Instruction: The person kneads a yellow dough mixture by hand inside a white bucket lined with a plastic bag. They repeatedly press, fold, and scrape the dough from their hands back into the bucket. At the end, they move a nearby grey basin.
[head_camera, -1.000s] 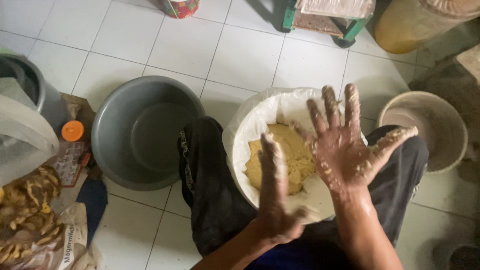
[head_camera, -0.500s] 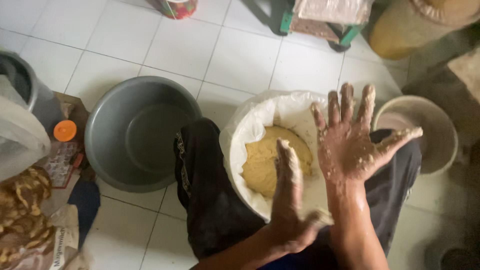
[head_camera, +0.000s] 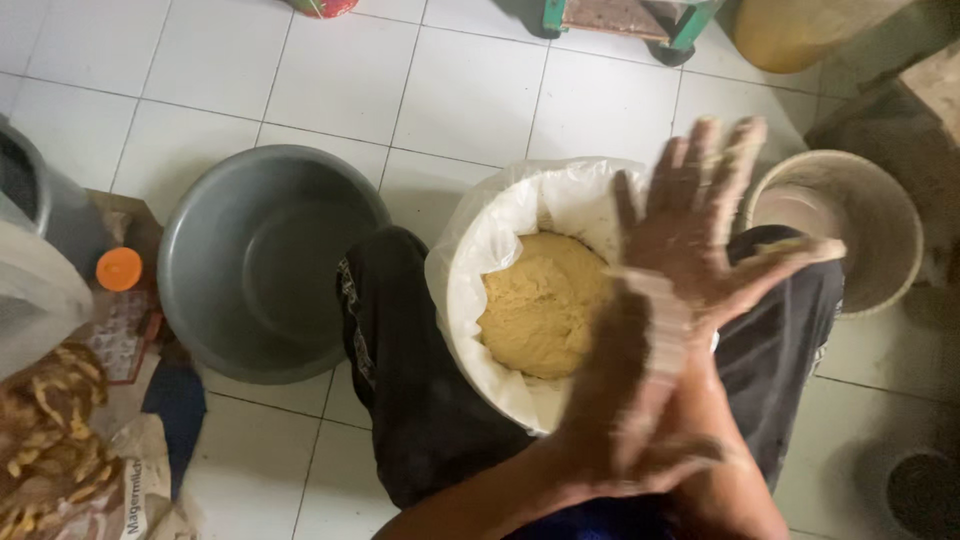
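A lump of pale yellow dough (head_camera: 540, 305) lies in a round tub lined with white plastic (head_camera: 478, 262), held between my knees in dark trousers. My right hand (head_camera: 705, 225) hovers over the tub's right rim, palm up, fingers spread and coated with dough. My left hand (head_camera: 640, 400) is blurred, flat and edge-on, pressed against the right wrist and palm. Neither hand holds anything.
An empty grey metal basin (head_camera: 270, 260) sits on the white tiled floor to the left. A beige bucket (head_camera: 885, 235) stands at the right. At far left are an orange-capped bottle (head_camera: 120, 268) and a bag of fried snacks (head_camera: 45, 430). A green stool (head_camera: 620, 15) is at the top.
My left hand has slid down along the right palm toward the wrist in a rubbing stroke. The right hand stays spread over the tub; the view has shifted slightly.
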